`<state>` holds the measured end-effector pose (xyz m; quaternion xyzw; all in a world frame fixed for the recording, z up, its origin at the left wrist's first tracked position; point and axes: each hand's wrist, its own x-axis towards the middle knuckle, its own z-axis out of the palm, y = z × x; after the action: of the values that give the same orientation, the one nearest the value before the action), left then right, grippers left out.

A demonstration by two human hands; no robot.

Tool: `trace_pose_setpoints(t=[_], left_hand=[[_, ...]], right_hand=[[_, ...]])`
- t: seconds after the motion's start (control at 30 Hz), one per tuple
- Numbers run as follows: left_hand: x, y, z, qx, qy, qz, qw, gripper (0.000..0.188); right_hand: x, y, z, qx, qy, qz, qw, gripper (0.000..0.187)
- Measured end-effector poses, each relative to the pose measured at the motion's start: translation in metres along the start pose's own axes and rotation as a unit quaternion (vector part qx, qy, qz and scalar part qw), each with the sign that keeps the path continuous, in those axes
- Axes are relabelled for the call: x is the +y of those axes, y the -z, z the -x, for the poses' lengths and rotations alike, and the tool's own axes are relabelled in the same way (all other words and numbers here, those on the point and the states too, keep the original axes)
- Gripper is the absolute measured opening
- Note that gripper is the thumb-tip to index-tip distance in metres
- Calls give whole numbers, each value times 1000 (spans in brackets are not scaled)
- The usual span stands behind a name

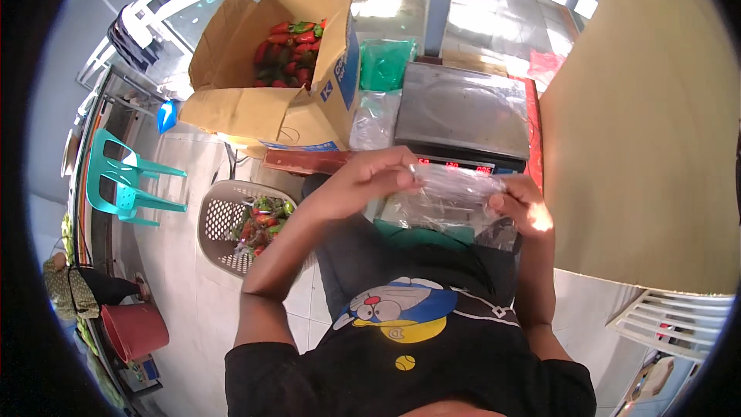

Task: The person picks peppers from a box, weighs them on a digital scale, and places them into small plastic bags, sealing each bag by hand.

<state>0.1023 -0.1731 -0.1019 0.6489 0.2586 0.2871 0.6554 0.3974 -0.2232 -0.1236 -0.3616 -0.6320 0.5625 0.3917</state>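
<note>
My left hand (pixel 378 178) and my right hand (pixel 525 205) pinch the two ends of a clear plastic bag (pixel 457 185), stretched between them. The bag looks empty and hangs in front of the lit red display of a weighing scale (pixel 463 112). Nothing lies on the scale's metal plate. Left of the scale are a stack of clear plastic bags (pixel 373 122) and green plastic bags (pixel 384 64). An open cardboard box (pixel 239 120) holds red and green chili peppers (pixel 292 55). More clear plastic and something green lie below my hands, partly hidden.
A perforated basket (pixel 220 220) with bagged peppers (pixel 262 224) stands on the floor to my left. Beyond it are a teal plastic chair (pixel 120 177), a red bucket (pixel 135 332) and another person (pixel 73 293). A tall tan board (pixel 648 131) rises at my right, near a white slatted chair (pixel 671 320).
</note>
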Motion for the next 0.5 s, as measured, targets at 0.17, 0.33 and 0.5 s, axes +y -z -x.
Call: trace_pose_setpoints(t=[0.17, 0.33, 0.5], left_hand=[[91, 102, -5, 75, -156, -149, 974, 34], [73, 318, -59, 174, 45, -405, 896, 38], [-21, 378, -105, 34, 532, -520, 668, 42]], right_hand=[[-6, -14, -5, -26, -86, 58, 994, 25], [0, -21, -21, -67, -129, 91, 985, 31], [2, -18, -24, -39, -137, 108, 984, 31]])
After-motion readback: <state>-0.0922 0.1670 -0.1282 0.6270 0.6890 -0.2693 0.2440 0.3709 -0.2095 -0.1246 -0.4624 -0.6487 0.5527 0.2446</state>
